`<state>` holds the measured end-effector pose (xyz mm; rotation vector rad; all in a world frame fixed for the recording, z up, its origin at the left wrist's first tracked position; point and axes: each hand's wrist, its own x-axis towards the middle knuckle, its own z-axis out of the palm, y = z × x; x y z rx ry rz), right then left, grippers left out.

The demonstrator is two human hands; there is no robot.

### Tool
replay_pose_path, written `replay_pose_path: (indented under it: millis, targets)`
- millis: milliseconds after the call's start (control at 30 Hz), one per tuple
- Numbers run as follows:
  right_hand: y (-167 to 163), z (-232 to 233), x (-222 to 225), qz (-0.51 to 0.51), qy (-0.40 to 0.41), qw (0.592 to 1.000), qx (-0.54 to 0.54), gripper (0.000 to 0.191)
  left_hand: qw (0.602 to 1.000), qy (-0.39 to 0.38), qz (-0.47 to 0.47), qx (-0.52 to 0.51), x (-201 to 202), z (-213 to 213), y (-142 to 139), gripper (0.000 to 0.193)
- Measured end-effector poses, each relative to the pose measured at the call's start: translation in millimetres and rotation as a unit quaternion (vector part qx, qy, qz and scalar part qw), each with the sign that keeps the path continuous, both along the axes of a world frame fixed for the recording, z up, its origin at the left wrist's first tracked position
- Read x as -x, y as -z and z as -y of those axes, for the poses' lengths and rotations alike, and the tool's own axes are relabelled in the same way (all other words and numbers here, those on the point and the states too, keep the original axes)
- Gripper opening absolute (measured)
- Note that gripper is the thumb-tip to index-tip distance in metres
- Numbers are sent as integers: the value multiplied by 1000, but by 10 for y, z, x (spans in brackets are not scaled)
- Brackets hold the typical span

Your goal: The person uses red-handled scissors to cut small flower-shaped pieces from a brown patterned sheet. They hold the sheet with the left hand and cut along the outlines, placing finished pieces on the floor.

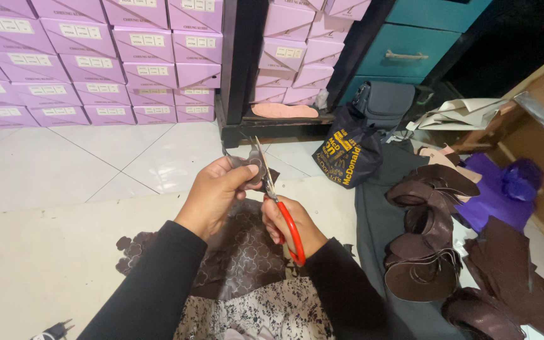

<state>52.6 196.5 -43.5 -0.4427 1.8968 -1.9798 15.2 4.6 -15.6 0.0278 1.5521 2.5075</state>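
Note:
My left hand pinches a small dark brown patterned piece of material between thumb and fingers, held up in front of me. My right hand grips red-handled scissors, whose metal blades point up and meet the edge of the small piece. Below both hands a larger sheet of the same brown patterned material lies across my lap, over a black-and-white speckled cloth. Both arms wear black sleeves.
Stacked lilac shoe boxes fill the back wall beside a dark shelf holding a pink insole. A dark printed bag, a teal drawer unit, piles of brown cut pieces and purple sheets lie to the right.

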Motion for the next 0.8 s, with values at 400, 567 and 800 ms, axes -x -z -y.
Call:
replay_pose_path:
  millis: [400, 567, 800]
  targets:
    - [72, 161, -6, -10, 61, 997, -45, 47, 1000, -15, 5, -18, 3, 38, 70, 9]
    - [-81, 115, -19, -10, 46, 996, -81, 47, 1000, -24, 1, 16, -11, 90, -32, 9]
    - [-136, 113, -26, -12, 43, 994, -103, 47, 998, -30, -21, 52, -26, 129, -108, 14]
